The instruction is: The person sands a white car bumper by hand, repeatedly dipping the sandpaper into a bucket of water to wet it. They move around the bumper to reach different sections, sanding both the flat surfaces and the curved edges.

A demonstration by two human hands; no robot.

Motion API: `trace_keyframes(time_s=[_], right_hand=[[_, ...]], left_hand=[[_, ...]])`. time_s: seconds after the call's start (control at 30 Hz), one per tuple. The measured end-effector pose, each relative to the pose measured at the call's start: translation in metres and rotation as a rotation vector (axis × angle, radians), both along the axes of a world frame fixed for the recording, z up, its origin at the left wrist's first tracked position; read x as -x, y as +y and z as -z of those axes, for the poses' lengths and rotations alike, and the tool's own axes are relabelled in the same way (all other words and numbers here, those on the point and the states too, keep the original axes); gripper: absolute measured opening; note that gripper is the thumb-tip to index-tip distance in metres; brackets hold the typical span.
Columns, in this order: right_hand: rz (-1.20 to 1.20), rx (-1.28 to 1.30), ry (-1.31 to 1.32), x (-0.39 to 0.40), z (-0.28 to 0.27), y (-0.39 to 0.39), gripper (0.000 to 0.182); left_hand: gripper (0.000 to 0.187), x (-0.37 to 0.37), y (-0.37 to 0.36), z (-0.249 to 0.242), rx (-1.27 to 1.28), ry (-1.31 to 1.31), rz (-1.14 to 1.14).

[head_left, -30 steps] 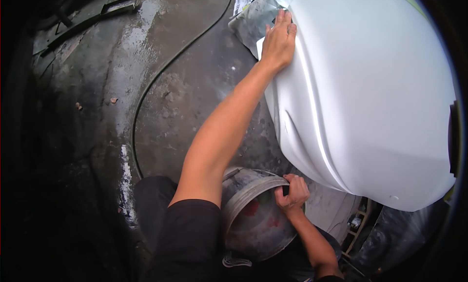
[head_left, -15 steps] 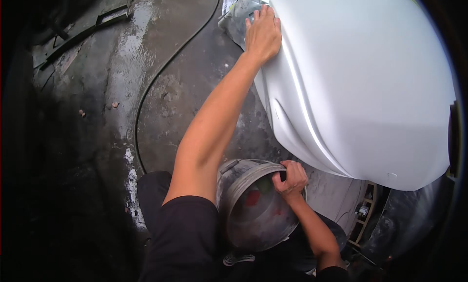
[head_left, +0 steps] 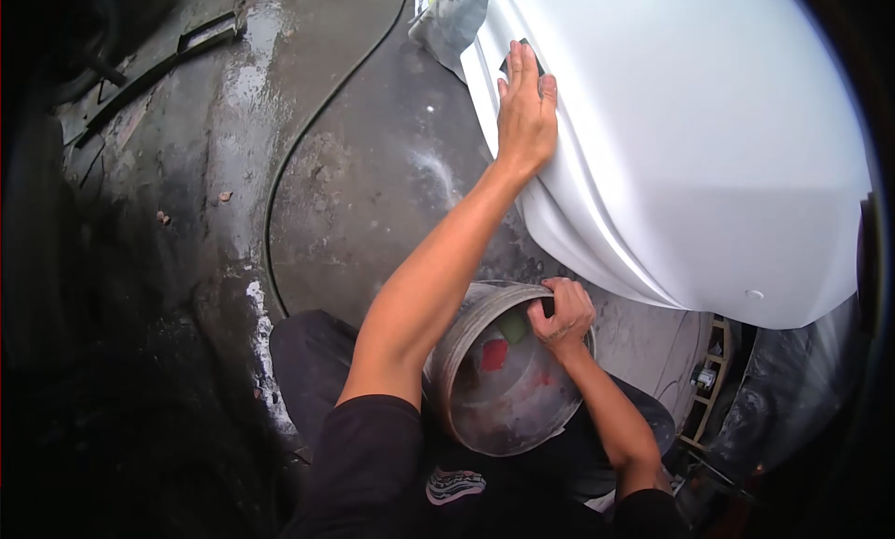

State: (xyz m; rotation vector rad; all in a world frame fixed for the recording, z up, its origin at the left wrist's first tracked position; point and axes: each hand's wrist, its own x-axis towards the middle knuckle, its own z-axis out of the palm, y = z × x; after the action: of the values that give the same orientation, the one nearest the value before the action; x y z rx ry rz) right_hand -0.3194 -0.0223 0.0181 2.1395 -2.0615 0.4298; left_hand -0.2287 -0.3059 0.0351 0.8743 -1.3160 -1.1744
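The left hand lies flat against the white car panel, fingers straight and together, pointing up and away along the panel's edge. A small dark pad shows just beyond the fingertips, pressed under them against the panel. The right hand curls closed around the rim of a grey bucket, which sits low between the person's knees, tilted so its mouth faces up and to the right. Red and green patches show inside it. A thin hose curves along the wet concrete floor to the left.
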Motion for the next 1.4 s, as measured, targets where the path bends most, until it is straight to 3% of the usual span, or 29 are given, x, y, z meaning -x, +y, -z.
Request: trace_keyframes(time_s=[0.13, 0.23, 0.33, 0.43, 0.53, 0.63, 0.73, 0.97, 1.07, 1.17, 1.27, 1.4], right_hand=[[0.04, -0.039, 0.033, 0.005, 0.003, 0.007, 0.026], [0.03, -0.041, 0.04, 0.004, 0.002, 0.004, 0.027], [0.015, -0.007, 0.037, 0.003, 0.002, -0.004, 0.028], [0.004, 0.001, 0.036, 0.001, 0.002, -0.003, 0.029], [0.026, -0.042, 0.03, 0.006, 0.005, 0.005, 0.028], [0.002, -0.054, 0.035, 0.005, 0.004, 0.005, 0.028], [-0.025, -0.001, 0.031, 0.003, 0.006, -0.005, 0.027], [0.014, 0.027, 0.074, 0.019, 0.028, 0.022, 0.025], [0.042, -0.037, 0.025, 0.004, 0.005, 0.005, 0.025], [-0.004, 0.0, 0.013, 0.0, 0.001, 0.001, 0.024], [0.023, -0.065, 0.038, 0.007, 0.005, 0.008, 0.025], [-0.012, -0.014, 0.03, 0.006, 0.007, 0.003, 0.027]], left_hand=[[0.076, 0.016, 0.126, 0.023, 0.036, 0.065, 0.043], [0.073, 0.012, 0.092, 0.022, -0.003, 0.116, 0.042], [0.072, -0.003, -0.022, 0.022, -0.242, 0.22, 0.161], [0.072, 0.0, 0.009, 0.017, -0.19, 0.148, 0.104], [0.074, 0.008, 0.129, 0.013, -0.122, 0.186, 0.115], [0.072, 0.01, 0.111, 0.015, -0.142, 0.172, 0.07], [0.073, -0.01, 0.031, 0.019, -0.189, 0.149, 0.144], [0.07, 0.022, 0.168, -0.02, -0.142, 0.173, -0.017], [0.07, 0.005, 0.087, -0.016, -0.167, 0.208, 0.049], [0.068, -0.003, 0.057, -0.008, -0.175, 0.209, 0.083], [0.065, 0.011, 0.134, -0.011, -0.13, 0.181, 0.011], [0.064, 0.013, 0.11, -0.002, -0.13, 0.144, -0.004]])
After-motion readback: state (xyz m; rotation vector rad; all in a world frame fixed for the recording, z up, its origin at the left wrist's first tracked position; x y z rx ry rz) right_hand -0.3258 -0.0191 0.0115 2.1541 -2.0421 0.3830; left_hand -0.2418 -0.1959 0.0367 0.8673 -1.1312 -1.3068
